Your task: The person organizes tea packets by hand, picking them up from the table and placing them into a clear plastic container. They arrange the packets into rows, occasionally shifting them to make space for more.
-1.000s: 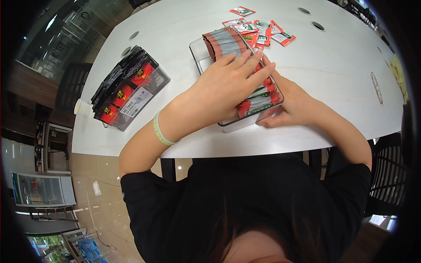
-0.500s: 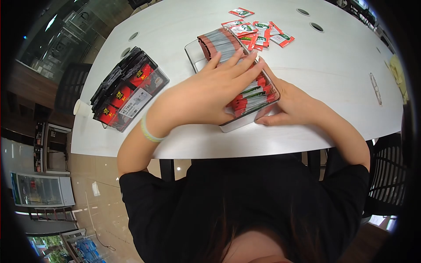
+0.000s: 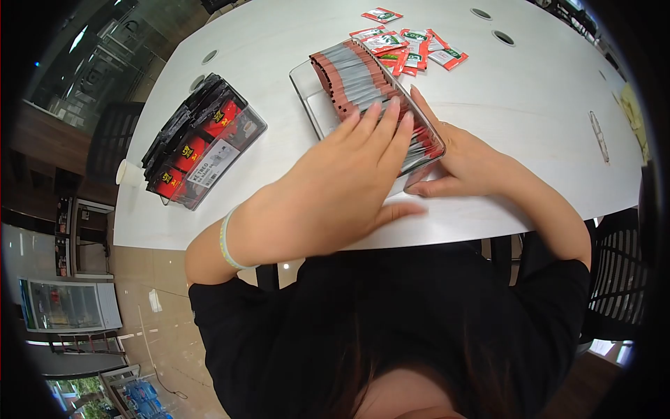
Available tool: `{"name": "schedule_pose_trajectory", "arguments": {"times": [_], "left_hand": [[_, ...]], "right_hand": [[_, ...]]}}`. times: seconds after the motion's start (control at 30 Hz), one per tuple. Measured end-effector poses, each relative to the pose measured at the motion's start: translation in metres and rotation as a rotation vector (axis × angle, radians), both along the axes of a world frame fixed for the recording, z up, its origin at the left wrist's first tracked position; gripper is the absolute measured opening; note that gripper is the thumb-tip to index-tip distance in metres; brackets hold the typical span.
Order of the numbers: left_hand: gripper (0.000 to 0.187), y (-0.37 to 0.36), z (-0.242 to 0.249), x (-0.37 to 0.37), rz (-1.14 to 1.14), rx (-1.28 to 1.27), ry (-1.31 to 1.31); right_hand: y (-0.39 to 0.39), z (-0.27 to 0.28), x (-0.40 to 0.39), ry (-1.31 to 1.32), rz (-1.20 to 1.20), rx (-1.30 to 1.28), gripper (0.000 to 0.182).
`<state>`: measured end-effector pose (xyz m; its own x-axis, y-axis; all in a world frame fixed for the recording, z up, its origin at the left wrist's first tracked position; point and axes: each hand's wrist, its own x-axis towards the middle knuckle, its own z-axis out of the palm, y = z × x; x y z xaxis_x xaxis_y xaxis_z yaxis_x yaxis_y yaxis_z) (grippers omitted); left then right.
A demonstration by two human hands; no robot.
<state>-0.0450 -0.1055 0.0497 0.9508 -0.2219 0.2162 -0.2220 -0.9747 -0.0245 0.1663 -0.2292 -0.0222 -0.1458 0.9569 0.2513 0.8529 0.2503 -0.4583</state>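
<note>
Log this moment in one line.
left hand: open, over packets | right hand: holding clear bin | loose sachets: beyond bin

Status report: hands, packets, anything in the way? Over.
Left hand open over packets in clear box. Right hand against box's side. Loose sachets beyond; no obstruction visible.

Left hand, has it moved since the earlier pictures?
Yes. Against the near edge of the white table, the left hand has drawn back toward the person's body, its palm now reaching that edge.
</note>
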Motion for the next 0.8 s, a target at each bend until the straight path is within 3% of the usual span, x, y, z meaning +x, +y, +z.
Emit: {"name": "schedule_pose_trajectory", "arguments": {"times": [0.13,0.23,0.5,0.6,0.7,0.77,0.8], "left_hand": [[0.057,0.005,0.002,0.016,0.033,-0.03,-0.042],[0.058,0.009,-0.003,0.019,0.016,-0.001,-0.028],[0.055,0.022,-0.005,0.026,-0.054,-0.089,-0.002],[0.053,0.027,-0.014,0.028,-0.033,-0.002,0.004],[0.054,0.025,-0.015,0.028,-0.027,-0.055,0.023],[0.059,0.02,-0.006,0.027,-0.103,-0.341,0.159],[0.059,0.018,-0.009,0.026,-0.106,-0.34,0.156]], "right_hand": [[-0.001,0.002,0.002,-0.132,-0.01,-0.096,0.115],[0.002,-0.005,0.003,-0.185,0.047,0.09,0.115],[-0.001,0.006,-0.001,-0.039,-0.019,-0.17,0.114],[0.0,-0.002,0.004,-0.217,0.058,-0.016,0.115],[-0.003,0.004,0.0,-0.005,-0.02,-0.149,0.117],[-0.003,0.003,0.001,-0.02,-0.017,-0.141,0.118],[-0.004,0.003,0.001,-0.032,-0.018,-0.133,0.119]]}}
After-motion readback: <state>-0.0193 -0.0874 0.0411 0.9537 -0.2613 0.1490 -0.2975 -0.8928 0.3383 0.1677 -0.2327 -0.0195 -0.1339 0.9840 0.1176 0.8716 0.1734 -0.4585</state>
